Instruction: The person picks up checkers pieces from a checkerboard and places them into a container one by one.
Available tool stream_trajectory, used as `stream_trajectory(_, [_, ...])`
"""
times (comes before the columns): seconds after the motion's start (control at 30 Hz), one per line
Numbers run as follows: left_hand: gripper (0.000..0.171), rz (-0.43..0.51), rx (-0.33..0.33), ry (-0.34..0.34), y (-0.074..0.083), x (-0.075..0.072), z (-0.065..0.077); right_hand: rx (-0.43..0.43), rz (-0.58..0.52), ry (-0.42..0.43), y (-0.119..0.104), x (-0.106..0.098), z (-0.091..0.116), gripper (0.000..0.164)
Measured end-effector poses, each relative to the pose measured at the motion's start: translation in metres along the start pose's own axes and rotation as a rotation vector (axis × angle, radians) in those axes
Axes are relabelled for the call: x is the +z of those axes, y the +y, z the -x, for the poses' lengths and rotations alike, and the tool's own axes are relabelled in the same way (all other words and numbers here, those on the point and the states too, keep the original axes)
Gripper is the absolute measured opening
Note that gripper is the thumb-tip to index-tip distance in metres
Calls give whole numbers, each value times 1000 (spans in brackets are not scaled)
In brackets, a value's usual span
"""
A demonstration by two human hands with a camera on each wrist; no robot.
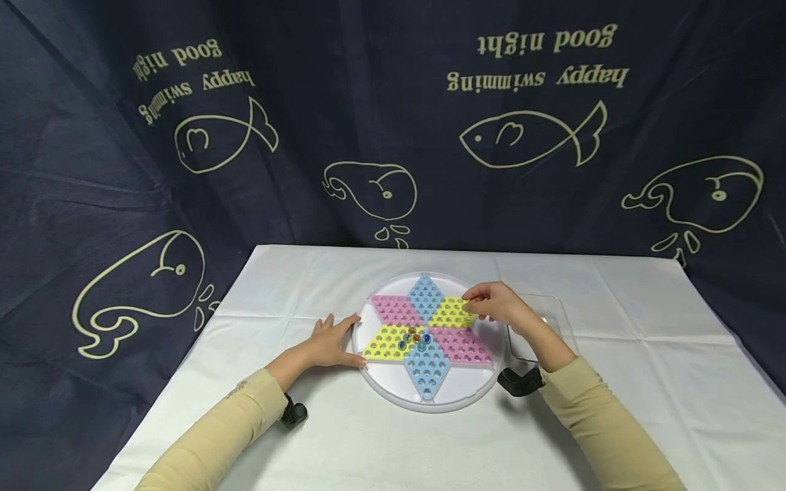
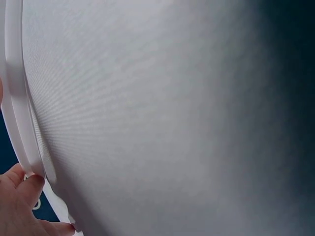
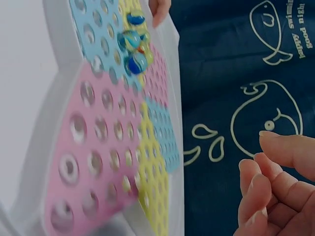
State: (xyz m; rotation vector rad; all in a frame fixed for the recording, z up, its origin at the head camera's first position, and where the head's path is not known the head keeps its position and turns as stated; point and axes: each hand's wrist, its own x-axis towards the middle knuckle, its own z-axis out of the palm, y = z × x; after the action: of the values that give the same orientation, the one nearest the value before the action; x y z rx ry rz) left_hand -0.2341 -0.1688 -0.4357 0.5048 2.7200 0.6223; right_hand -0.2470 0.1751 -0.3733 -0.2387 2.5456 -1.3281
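A round white Chinese checkers board (image 1: pixel 387 382) lies on the table, its raised star coloured pink, yellow and light blue with many holes. Several glass marbles (image 1: pixel 427 338), blue, teal and orange, sit clustered near the star's centre. At the left rim my left hand (image 1: pixel 325 344) is spread, thumb and fingertips touching the edge; the left wrist view catches fingers (image 2: pixel 32 189) at the white rim. My right hand (image 1: pixel 500 303) hovers by the far right yellow point. Its fingers (image 3: pixel 253 196) are loosely bent with a gap to the thumb, and I see nothing between them.
A clear plastic tray or lid (image 1: pixel 561 320) lies right of the board, partly beneath my right forearm. White cloth (image 1: pixel 319 436) covers the table. Behind it hangs a dark blue curtain (image 1: pixel 368 102) with fish and whale drawings.
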Motion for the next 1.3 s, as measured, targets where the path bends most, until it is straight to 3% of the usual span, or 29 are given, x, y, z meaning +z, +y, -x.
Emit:
stream_trajectory(0.63, [98, 7, -4, -4, -1, 0, 1, -51, -26, -58, 2, 51, -13, 25])
stream_trajectory(1.3, [98, 5, -1, -4, -1, -1, 0, -45, 59, -98, 7, 75, -20, 17])
